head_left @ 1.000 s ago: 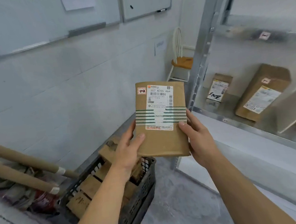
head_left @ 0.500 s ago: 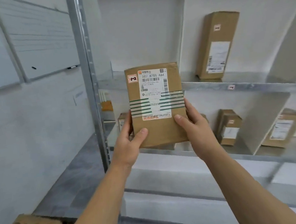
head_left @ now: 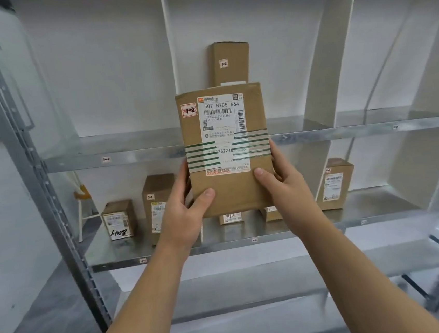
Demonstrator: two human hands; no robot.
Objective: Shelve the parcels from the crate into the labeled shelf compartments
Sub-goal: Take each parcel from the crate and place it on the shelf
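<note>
While I am holding the brown parcel [head_left: 230,192] marked 1-2 upright before the upper shelf [head_left: 130,157], my left hand [head_left: 183,219] and right hand [head_left: 287,189] are gripping its lower corners, thumbs on the front. I am thinking it could knock over the tall box [head_left: 230,56] standing behind it, or slip into the wrong compartment beside the white divider [head_left: 171,63].

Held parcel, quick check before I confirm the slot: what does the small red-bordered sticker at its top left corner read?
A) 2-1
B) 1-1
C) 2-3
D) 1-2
D: the handwritten sticker on the parcel, which the left hand and right hand grip by its lower edges, reads 1-2.
</note>
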